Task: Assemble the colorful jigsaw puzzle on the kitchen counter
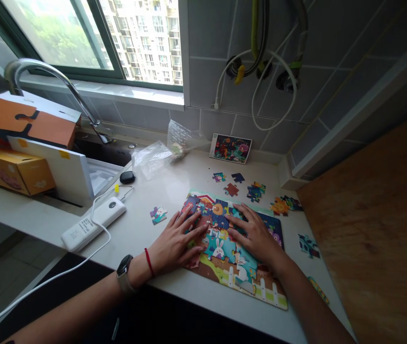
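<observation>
- Fingers (193,220) of the left hand (176,241) lie spread and flat on a jigsaw puzzle (221,276), lower centre of the frame.
- Right hand (257,235) rests flat beside it on the same puzzle, fingers slightly spread, pinching nothing.
- Loose pieces (231,189) lie scattered on the counter (174,184) just above the puzzle; a single piece (158,214) sits left of the left hand.
- White power bank (93,224) lies at centre left; a picture card (230,148) leans against the tiled wall.

The single head-worn camera looks forward and down, close over the puzzle (220,249) at lower centre; window (81,33) upper left, tiled wall (335,71) upper right.
</observation>
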Tool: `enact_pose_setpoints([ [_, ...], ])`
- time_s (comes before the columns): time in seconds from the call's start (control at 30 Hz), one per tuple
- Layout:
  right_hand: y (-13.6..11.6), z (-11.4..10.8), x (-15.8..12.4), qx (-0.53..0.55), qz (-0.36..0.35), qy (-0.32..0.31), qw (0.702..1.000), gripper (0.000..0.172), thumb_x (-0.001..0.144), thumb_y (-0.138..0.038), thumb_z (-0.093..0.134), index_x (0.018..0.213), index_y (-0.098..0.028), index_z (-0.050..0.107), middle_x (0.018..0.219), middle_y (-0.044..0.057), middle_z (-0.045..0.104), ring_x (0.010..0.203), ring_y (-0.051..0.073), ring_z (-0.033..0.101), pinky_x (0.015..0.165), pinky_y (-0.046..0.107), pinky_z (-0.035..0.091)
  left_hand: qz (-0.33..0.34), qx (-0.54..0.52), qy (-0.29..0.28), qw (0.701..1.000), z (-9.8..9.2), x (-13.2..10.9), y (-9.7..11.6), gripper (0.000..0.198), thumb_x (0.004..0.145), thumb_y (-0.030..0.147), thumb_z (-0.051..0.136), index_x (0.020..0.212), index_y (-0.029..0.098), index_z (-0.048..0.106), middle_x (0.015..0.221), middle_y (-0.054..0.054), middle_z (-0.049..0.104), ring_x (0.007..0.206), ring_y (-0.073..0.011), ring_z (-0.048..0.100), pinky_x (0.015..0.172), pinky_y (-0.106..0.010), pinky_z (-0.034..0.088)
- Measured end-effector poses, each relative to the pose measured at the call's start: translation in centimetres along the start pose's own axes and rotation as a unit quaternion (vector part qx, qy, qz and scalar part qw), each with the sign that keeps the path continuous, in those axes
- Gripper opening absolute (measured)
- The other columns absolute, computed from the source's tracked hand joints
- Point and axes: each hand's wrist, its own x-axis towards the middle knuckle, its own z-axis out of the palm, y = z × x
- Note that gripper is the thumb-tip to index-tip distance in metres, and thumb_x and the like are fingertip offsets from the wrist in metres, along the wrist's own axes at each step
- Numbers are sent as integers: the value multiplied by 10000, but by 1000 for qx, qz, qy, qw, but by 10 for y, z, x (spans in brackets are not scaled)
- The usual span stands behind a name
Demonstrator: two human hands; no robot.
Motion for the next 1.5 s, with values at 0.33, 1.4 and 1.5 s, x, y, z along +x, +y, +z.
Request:
enact_pose_setpoints([
  [0.33, 13, -1, 14, 11, -23, 9, 1000, 365, 1004, -479, 635, 1318, -336, 753, 1561, 98, 548, 1470, 355, 463, 1207, 612, 405, -9, -29, 18, 999, 11, 4, -3, 594, 1023, 508, 616, 1576, 324, 499, 1679, -101, 407, 1556, -394, 353, 1245, -640, 328],
  [1.4, 16, -4, 23, 1, -15, 12, 1000, 374, 998, -467, 648, 1316, -308, 763, 1551, 119, 564, 1433, 361, 516, 1193, 590, 439, -13, -52, -11, 999, 10, 17, -17, 544, 1050, 516, 549, 1558, 322, 527, 1712, -70, 348, 1570, -411, 317, 1261, -654, 291],
  [1.5, 16, -4, 23, -1, -15, 12, 1000, 371, 997, -458, 652, 1312, -299, 765, 1552, 124, 563, 1439, 364, 509, 1194, 596, 435, -12, -50, -4, 999, 13, 15, -17, 559, 1051, 531, 543, 1570, 327, 512, 1715, -70, 340, 1574, -405, 311, 1268, -648, 277],
])
